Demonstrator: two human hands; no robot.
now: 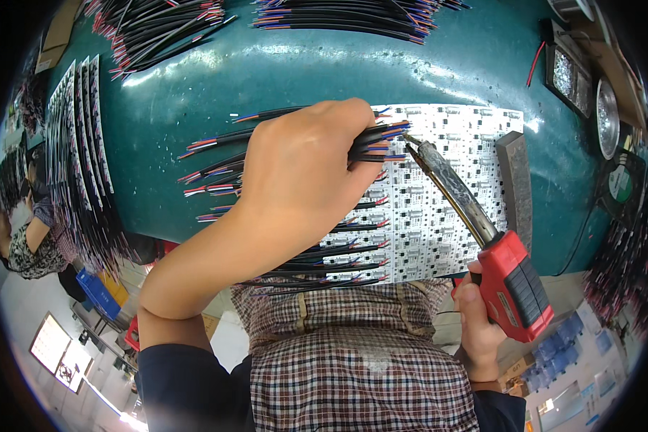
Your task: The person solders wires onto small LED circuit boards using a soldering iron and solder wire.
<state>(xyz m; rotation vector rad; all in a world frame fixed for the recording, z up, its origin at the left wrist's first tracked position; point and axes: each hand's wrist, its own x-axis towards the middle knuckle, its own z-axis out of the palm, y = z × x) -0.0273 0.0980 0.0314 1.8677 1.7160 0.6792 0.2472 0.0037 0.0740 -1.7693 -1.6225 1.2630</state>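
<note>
My left hand (302,165) is closed around several short black cables (373,146) with stripped blue and orange wire ends, holding them over the left part of a white circuit board panel (446,209). In my right hand (477,324) is a red and black soldering gun (515,291), my fingers wrapped round its grip. Its metal tip points up and left, close to the wire ends; I cannot tell whether it touches them. More black cables (353,252) lie in a column along the panel's left edge, partly hidden under my left hand and forearm.
A dark metal bar (514,187) rests on the panel's right edge. Cable bundles (345,18) lie at the back of the green table (173,108). Wired board panels (86,144) stand at the left. A metal dish (607,119) is at the right. Another person (32,237) sits far left.
</note>
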